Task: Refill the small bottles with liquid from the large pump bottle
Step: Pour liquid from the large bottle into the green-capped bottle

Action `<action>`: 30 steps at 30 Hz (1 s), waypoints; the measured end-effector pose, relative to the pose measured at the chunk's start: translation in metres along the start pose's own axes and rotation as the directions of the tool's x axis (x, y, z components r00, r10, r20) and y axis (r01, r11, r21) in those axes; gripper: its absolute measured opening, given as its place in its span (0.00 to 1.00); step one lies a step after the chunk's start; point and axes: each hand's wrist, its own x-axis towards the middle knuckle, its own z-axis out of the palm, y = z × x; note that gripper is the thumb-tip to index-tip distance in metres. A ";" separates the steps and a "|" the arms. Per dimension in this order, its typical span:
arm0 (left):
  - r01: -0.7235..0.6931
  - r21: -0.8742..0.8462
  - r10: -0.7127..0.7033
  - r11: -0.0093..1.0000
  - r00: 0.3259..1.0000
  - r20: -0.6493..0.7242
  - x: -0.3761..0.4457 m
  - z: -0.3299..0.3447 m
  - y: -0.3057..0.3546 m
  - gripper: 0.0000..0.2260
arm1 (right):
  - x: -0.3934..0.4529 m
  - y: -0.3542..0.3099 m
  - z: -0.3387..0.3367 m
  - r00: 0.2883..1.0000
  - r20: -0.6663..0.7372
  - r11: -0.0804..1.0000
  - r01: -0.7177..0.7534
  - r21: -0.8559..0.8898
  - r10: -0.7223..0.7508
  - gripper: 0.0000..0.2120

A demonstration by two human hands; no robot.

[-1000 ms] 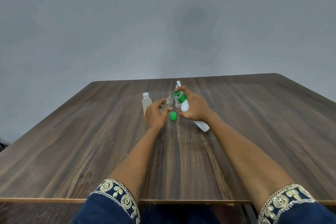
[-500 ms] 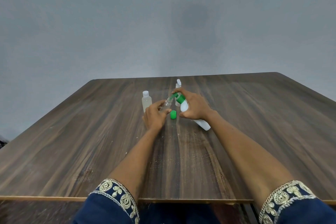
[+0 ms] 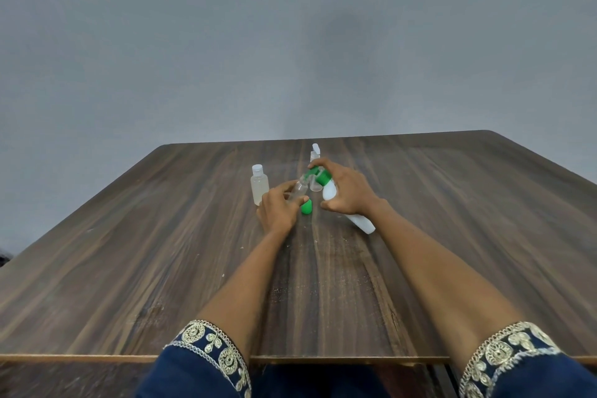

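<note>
While the right hand (image 3: pixel 347 192) grips a large white plastic pump bottle with a green collar (image 3: pixel 329 192), tilted with its nozzle toward the left, the left hand (image 3: pixel 279 208) holds a small clear plastic bottle (image 3: pixel 298 191), uncapped and slanted to meet that nozzle. This looks like the filling step. Next, the nozzle probably needs lining up with the narrow mouth before pumping. A loose green cap (image 3: pixel 306 207) lies on the counter (image 3: pixel 161 252) between the hands. A capped small clear bottle (image 3: pixel 259 186) stands just left; another white-topped bottle (image 3: pixel 315 152) stands behind. The counter is dark wood-grain; a plain grey wall (image 3: pixel 290 42) rises beyond.
</note>
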 end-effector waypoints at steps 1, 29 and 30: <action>-0.001 0.004 0.001 1.000 1.000 0.003 0.000 0.001 0.001 0.19 | 0.000 0.000 0.000 1.000 0.000 1.000 -0.006 0.004 0.006 0.33; -0.033 0.034 0.031 0.999 0.998 0.048 0.009 0.004 0.000 0.18 | -0.005 0.002 -0.005 1.000 0.009 1.000 0.005 -0.010 -0.005 0.32; -0.031 0.029 0.029 0.999 0.999 0.045 0.009 0.005 0.000 0.18 | -0.005 0.002 -0.006 1.000 0.014 1.000 0.012 -0.014 -0.012 0.33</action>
